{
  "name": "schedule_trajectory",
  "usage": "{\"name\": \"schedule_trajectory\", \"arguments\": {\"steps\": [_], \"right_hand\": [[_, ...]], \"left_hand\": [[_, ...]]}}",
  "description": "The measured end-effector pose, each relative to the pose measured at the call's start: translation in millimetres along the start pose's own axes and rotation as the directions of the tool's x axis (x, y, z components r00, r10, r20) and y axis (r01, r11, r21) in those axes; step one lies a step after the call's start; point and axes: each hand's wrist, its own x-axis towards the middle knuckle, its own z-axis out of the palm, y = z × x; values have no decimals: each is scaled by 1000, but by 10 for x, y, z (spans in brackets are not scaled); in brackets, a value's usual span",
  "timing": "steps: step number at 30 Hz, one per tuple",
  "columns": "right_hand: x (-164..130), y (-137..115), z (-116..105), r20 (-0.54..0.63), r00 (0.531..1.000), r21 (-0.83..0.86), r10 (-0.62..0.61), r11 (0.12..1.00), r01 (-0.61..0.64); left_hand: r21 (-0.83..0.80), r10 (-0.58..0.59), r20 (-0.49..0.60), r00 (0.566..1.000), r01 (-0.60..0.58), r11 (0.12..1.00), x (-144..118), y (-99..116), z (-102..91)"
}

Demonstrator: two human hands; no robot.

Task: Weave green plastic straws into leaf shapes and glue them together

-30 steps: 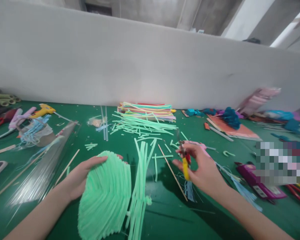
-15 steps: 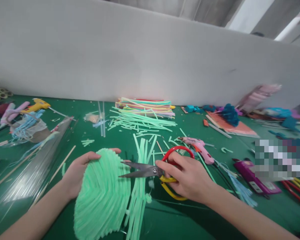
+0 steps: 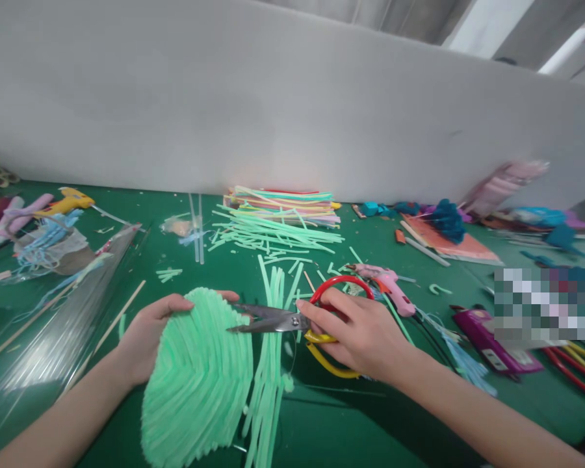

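Note:
My left hand [image 3: 149, 331] grips a mint-green fuzzy leaf shape [image 3: 199, 383] made of rows of pipe cleaners, thumb on its upper left edge and fingertips showing behind the top. In my right hand [image 3: 361, 335] are scissors [image 3: 279, 321] with one red and one yellow handle loop. Their blades stand parted at the leaf's upper right edge, the lower tip over the green surface. Beneath the blades and just right of the leaf lies a bundle of green pipe cleaners [image 3: 268, 383] on the table.
Behind are piles of green [image 3: 273, 231] and mixed-colour pipe cleaners [image 3: 283, 201]. A pink glue gun [image 3: 390, 286] and a purple device [image 3: 494, 341] lie to the right. At left are a yellow glue gun [image 3: 71, 200], clear plastic film [image 3: 73, 312] and a thin wooden stick [image 3: 112, 325].
My right hand and the scissors have shifted slightly left and up, bringing the blades closer over the leaf's edge. The left hand keeps its hold, and the whole view has shifted slightly.

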Motion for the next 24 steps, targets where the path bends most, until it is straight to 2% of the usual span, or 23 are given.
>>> {"name": "schedule_trajectory", "arguments": {"steps": [7,14,21,24], "right_hand": [[43,-29,-51,24,999,83,-21,996,19],[54,-25,-42,27,1000,38,2,999,-3],[64,-7,5,-30,995,-77,-96,993,94],[95,16,10,-17,992,-98,-125,988,123]], "left_hand": [[36,14,0,1000,-14,999,-9,0,44],[-25,9,-21,1000,-10,1000,0,12,25],[-35,9,-27,1000,-10,999,12,34,-7],[-44,10,-21,1000,-11,999,7,30,-4]]}}
